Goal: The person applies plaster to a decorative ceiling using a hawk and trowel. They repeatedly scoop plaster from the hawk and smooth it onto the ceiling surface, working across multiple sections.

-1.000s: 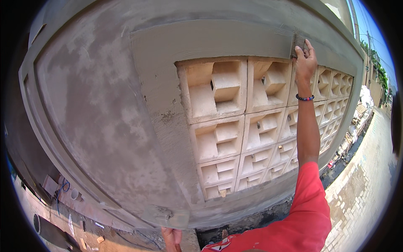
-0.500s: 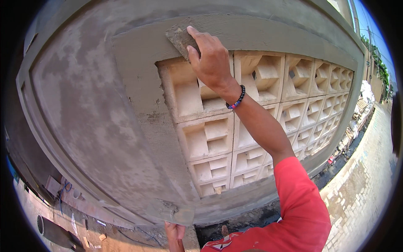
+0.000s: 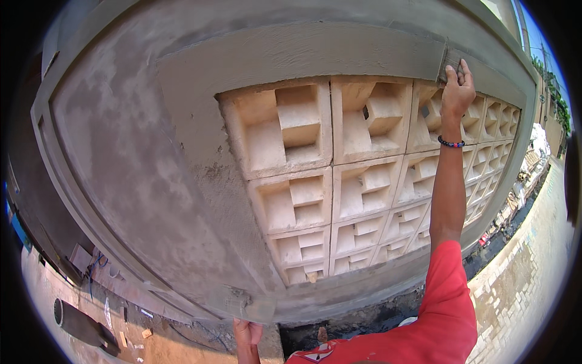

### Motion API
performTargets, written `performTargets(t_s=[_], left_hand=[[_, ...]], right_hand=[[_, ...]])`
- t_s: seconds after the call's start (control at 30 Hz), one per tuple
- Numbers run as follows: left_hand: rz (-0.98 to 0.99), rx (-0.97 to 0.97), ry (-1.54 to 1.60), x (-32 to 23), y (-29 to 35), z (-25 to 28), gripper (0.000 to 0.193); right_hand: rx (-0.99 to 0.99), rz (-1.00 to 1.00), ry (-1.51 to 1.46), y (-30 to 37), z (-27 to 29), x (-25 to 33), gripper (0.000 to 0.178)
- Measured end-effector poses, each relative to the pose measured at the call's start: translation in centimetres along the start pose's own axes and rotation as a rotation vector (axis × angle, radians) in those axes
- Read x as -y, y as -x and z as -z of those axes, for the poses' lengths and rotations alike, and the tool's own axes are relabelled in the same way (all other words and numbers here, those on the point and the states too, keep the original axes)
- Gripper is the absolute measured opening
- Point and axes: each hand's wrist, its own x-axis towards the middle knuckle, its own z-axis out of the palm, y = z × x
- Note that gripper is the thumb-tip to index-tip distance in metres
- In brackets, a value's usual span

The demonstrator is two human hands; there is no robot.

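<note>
My right hand (image 3: 458,96) is raised at the upper right, its fingers closed on a flat grey plastering float (image 3: 450,64). The float's face rests against the wet grey plaster band (image 3: 303,51) above the vent blocks. Low in the view, my left hand (image 3: 247,332) grips a flat plasterer's hawk (image 3: 260,308) from below. A small lump of grey mortar (image 3: 236,300) lies on the hawk, which is close to the foot of the wall. Pale vent blocks (image 3: 291,127) fill the opening beneath the band, with rough plaster along its left edge.
A smooth grey wall panel (image 3: 121,133) with a raised border extends left. Below it, a dark pipe (image 3: 79,324) and small scraps lie on the ground. A dark, wet ditch (image 3: 351,324) runs along the wall's foot. White sacks (image 3: 533,151) and a paved path (image 3: 527,267) are at right.
My right hand has swept the float from the opening's upper left corner rightward along the top band. My left hand still holds the hawk in nearly the same place.
</note>
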Motion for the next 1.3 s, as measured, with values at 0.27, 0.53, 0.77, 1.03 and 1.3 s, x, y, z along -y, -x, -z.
performTargets(t_s=[0.27, 0.53, 0.77, 1.03, 1.3], left_hand=[[0.004, 0.003, 0.023, 1.0, 0.2, -1.8, 0.063], [-0.044, 0.004, 0.114, 0.4, 2.1, 1.4, 0.063], [-0.092, -0.094, 0.112, -1.3, 3.0, 1.6, 0.063], [-0.112, -0.093, 0.114, -2.5, 4.1, 3.2, 0.062], [-0.131, -0.066, 0.139, -2.4, 4.3, 3.1, 0.058]], right_hand=[[0.123, 0.113, 0.111, 7.0, -5.9, 2.6, 0.044], [0.342, 0.444, 0.064, 18.1, -17.6, 11.5, 0.042], [0.809, 0.391, -0.268, 29.4, -21.8, 16.9, 0.044], [0.647, -0.430, -0.729, 29.0, -13.2, 12.5, 0.042], [0.713, -0.580, -0.847, 30.0, -16.2, 11.0, 0.043]])
